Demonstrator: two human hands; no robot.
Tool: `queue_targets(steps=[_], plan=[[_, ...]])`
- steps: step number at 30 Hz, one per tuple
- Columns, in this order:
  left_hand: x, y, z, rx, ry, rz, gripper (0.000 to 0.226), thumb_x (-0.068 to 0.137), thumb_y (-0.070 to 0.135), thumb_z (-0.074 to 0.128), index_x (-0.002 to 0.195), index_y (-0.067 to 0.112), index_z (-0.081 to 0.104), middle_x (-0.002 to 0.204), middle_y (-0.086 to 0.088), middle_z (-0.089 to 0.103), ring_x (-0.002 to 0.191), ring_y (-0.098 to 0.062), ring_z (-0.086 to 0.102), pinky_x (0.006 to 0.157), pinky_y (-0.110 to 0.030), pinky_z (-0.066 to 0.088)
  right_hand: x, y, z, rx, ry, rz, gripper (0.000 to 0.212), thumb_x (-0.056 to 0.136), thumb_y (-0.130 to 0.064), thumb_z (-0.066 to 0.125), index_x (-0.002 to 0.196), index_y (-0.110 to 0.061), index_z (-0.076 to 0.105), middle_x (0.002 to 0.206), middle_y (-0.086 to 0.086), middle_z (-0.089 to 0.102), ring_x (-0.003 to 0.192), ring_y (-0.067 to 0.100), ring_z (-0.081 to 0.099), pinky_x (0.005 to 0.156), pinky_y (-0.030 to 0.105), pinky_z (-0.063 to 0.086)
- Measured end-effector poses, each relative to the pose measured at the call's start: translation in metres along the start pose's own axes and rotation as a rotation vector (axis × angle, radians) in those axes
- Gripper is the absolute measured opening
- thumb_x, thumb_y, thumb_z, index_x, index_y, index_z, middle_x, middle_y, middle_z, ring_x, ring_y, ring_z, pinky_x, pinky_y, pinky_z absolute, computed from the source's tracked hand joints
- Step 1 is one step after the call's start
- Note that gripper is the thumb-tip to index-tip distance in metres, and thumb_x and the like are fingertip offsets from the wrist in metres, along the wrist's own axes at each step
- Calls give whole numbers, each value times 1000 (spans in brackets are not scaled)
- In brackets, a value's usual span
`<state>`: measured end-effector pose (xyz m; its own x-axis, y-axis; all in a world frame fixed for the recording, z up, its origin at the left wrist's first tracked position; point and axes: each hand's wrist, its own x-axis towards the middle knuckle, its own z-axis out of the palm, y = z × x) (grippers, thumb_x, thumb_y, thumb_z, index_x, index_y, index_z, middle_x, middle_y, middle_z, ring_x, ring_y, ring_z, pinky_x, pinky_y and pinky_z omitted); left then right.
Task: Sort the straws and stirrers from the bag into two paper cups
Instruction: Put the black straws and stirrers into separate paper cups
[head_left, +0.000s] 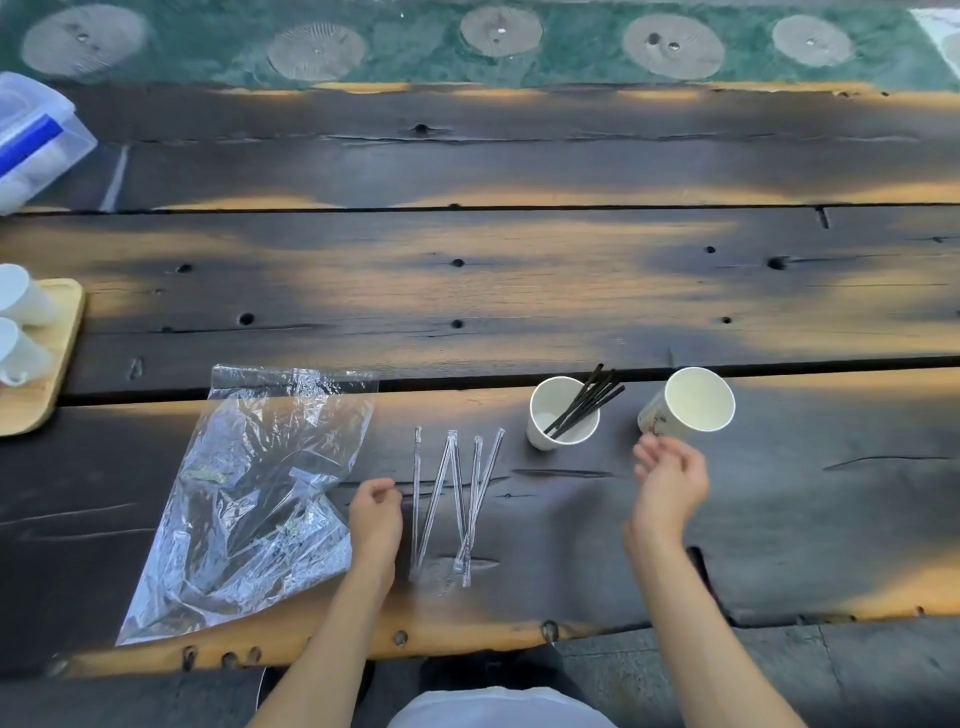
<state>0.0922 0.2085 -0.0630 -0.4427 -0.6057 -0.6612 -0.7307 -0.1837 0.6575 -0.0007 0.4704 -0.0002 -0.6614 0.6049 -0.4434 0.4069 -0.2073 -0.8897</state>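
Observation:
Several clear wrapped straws (451, 499) lie side by side on the dark wooden table (779, 493), in front of me. A crumpled clear plastic bag (249, 499) lies flat to their left. One white paper cup (563, 413) stands upright with several black stirrers (584, 405) leaning in it. A second paper cup (688, 402) stands to its right with nothing visible inside. My left hand (375, 512) rests on the table just left of the straws, fingers loosely curled, holding nothing. My right hand (670, 480) hovers below the second cup, fingers apart and empty.
A wooden tray (49, 364) with two white cups sits at the left edge. A clear plastic box (36, 130) with a blue clip stands at the far left back. The table's front edge runs just below my forearms.

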Motion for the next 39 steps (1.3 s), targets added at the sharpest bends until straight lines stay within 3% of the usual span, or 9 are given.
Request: queue_targets(steps=[4,8,13,18,22,25,30,34,39], plan=[[5,3,10,123,-56,59,29,97,7,46,122,14,57,113,-3,59,99,-21,56,80,-33,42,-25,60,20,-415,-359,372,20,96,0,40,101,-9,57,89,9,63,64,17,54,54,25,41],[12,0,26,158,-151,41,27,94,12,48,117,24,59,113,0,64,104,-23,62,95,-46,52,-53,83,61,-561,-649,372,22,94,6,41,97,-11,54,82,6,53,59,13,48,51,21,43],[7,-2,41,56,-203,18,28,92,6,51,108,26,62,106,4,65,100,-22,66,91,-46,55,-68,107,92,-802,-779,244,11,72,-10,45,66,-11,54,76,19,67,71,33,62,75,47,58],[5,-6,45,13,-205,24,31,93,1,51,113,17,68,104,-2,69,97,-20,66,90,-45,57,-70,124,99,-878,-765,190,12,76,-15,46,79,-16,58,97,19,71,96,38,67,86,51,56],[-1,-15,46,-34,-219,40,33,91,-5,55,80,21,72,89,-10,74,81,-24,66,79,-49,58,-74,115,97,-816,-779,222,14,87,0,53,94,-4,65,94,16,69,82,29,69,70,37,61],[-1,-20,43,-63,-234,19,19,87,0,66,81,14,76,85,-12,77,82,-30,71,81,-49,59,-75,112,90,-681,-820,323,13,95,3,52,90,0,64,79,9,63,64,13,58,50,18,50],[-12,-14,31,-94,-263,24,12,86,9,73,94,0,70,82,-10,71,70,-16,64,57,-15,48,-73,105,80,-540,-865,354,5,95,-4,58,90,-6,58,75,6,57,66,14,55,55,22,46],[-26,-13,14,46,-462,28,23,99,26,55,91,7,67,83,-11,71,72,-20,65,67,-26,52,-77,87,70,-392,-903,334,14,94,-2,60,81,-7,59,73,10,61,65,21,53,55,25,48],[-59,-10,6,78,-722,78,38,106,32,36,88,6,58,53,-2,47,38,-10,39,36,-18,27,-82,63,40,-256,-1006,258,5,91,0,60,94,-2,57,86,10,73,52,25,52,53,36,45]])
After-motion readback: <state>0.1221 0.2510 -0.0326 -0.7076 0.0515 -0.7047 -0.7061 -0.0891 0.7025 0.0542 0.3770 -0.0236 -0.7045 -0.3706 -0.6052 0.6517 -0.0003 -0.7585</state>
